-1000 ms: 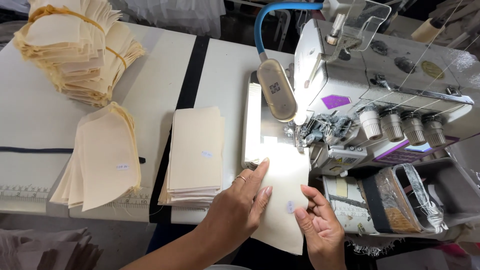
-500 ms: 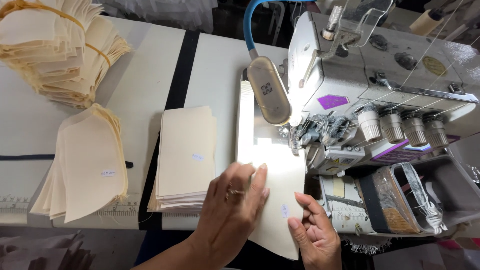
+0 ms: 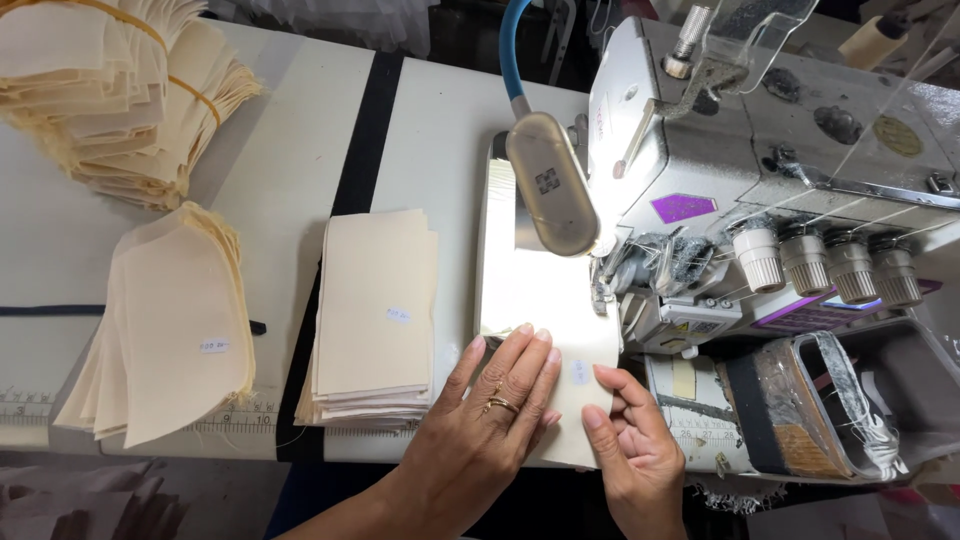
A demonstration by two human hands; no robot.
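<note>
A white bench point(image 3: 440, 130) with a black strip is seen. On it are laid a rectangular cream fabric stack point(image 3: 375, 310), a curved-piece stack point(image 3: 170, 320), banded bundles point(image 3: 110, 80) and a sewing machine point(image 3: 760, 180).

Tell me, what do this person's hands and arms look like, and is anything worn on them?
Both are bare, with no gloves or sleeves in view. The left hand wears gold-coloured rings on one finger. The right hand shows no ring or watch. Nails are short and unpainted.
</note>
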